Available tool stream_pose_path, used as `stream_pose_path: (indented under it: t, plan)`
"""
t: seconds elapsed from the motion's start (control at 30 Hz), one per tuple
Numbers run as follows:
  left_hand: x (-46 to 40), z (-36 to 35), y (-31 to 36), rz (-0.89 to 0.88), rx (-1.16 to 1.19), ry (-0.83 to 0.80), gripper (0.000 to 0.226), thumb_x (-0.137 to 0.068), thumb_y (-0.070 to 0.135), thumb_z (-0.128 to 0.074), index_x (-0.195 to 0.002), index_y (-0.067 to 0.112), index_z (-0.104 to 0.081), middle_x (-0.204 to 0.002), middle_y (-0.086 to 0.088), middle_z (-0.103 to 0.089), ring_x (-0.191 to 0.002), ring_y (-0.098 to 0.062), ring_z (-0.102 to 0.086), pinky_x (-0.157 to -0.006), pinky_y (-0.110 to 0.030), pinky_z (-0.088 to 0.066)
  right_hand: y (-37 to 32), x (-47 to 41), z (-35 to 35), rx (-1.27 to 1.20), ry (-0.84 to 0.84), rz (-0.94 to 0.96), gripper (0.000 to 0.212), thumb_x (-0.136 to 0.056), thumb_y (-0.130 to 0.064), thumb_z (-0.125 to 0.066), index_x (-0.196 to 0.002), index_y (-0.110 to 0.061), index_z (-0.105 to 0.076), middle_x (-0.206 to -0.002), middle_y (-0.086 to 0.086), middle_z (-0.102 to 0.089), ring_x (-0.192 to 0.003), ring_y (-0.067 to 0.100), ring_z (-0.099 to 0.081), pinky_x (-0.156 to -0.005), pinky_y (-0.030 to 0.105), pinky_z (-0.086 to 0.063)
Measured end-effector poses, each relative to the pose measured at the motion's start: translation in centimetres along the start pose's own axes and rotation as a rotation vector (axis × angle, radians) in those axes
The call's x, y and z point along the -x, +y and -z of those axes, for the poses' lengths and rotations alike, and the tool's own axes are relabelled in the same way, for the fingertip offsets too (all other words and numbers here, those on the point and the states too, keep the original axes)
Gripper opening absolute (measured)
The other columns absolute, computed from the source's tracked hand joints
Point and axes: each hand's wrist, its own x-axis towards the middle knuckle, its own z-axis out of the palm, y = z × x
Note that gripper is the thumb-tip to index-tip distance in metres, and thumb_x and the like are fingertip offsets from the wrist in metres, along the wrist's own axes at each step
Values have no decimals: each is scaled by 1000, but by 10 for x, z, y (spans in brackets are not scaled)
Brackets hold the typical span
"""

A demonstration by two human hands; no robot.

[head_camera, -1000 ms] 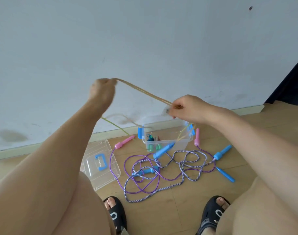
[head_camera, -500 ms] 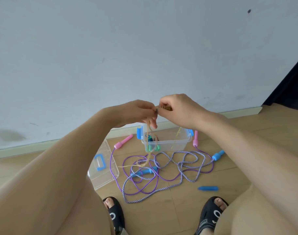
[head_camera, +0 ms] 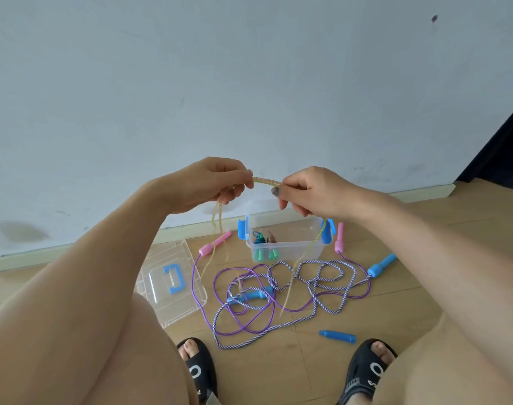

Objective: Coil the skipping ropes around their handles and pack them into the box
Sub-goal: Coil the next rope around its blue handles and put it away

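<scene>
Left hand and right hand, fingers pinching yellow rope above open box; tangled ropes on floor.

The clear plastic box stands by the wall; its clear lid lies left, tangled purple ropes in front.

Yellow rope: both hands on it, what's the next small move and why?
Probably another gather: the left hand reaches down the hanging strands and brings a fresh loop up to the right hand. Only a short span of yellow rope runs between the hands; long tails dangle toward the floor, uncoiled.
</scene>
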Motion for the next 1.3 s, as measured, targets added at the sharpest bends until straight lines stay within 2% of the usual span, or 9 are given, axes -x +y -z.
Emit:
stream_pose_path:
  t: [0.1, 0.23, 0.43, 0.7, 0.83, 0.93, 1.03, 1.13, 1.3]
  plan:
    - [4, 5, -2, -13, 27, -5, 13, -98, 17, -58, -92, 9, -66, -77, -3, -60, -64, -17, -43, -68, -29, -40, 4, 3, 3, -116, -81, -69, 37, -99, -43, -51, -81, -16, -71, -57, -2, -58, -42, 11, -43, -50, 26, -41]
    - [3, 10, -9, 36, 27, -3, 21, -101, 19, -54, -85, 8, -63, -78, -3, -59, -67, -17, -49, -73, -28, -46, 5, 4, 3, -185, -148, -81, 36, -100, -39, -52, -84, -12, -71, -58, 1, -59, -46, 19, -46, -50, 25, -42]
    - [-1, 22, -26, 142, 85, 108, 25, -103, 15, -46, -104, -5, -60, -98, -14, -73, -84, -21, -69, -84, -30, -57, 5, 5, 5, -155, -111, -100, 33, -98, -38, -54, -83, -14, -72, -57, 0, -59, -45, 17, -46, -55, 27, -43]
    - [4, 40, -45, 182, 181, 309, 22, -104, 16, -44, -101, -2, -56, -101, -17, -60, -80, -25, -72, -83, -36, -60, 12, 4, 6, -54, -87, -185, 28, -93, -34, -60, -74, -17, -71, -49, -6, -55, -48, 15, -50, -61, 28, -45]
    - [4, 31, -51, 284, -8, 139, 21, -101, 17, -49, -107, 0, -59, -111, -18, -69, -94, -26, -72, -96, -43, -54, 8, 5, 5, -89, -86, -152, 32, -95, -37, -57, -76, -16, -72, -50, -6, -53, -47, 16, -46, -58, 28, -44]
    - [2, 17, -39, 209, -137, 16, 35, -93, 29, -63, -128, 29, -56, -124, 3, -66, -114, -13, -63, -104, -36, -46, 0, 3, 4, -152, -87, -110, 32, -97, -34, -55, -80, -14, -72, -54, -4, -54, -46, 14, -47, -57, 27, -44]
    - [-2, -1, -13, 79, -129, -62, 42, -81, 43, -70, -122, 45, -59, -127, 16, -62, -123, -7, -55, -107, -38, -39, -5, 0, 0, -289, -111, -102, 33, -99, -32, -54, -87, -8, -73, -54, 0, -53, -44, 16, -45, -55, 28, -43]
    - [-3, -18, 4, -3, -152, -145, 29, -85, 46, -66, -110, 32, -65, -116, 13, -68, -120, -14, -56, -103, -42, -39, -6, -1, -1, -455, -166, -113, 37, -100, -33, -53, -92, -2, -71, -55, 2, -49, -46, 18, -40, -52, 30, -40]
    - [-4, -21, 7, -74, -6, -152, 17, -97, 20, -61, -100, 3, -65, -95, -7, -70, -95, -18, -66, -98, -34, -49, -11, 3, 4, -575, -233, -130, 32, -100, -28, -53, -91, -1, -68, -56, 3, -45, -46, 16, -37, -50, 30, -37]
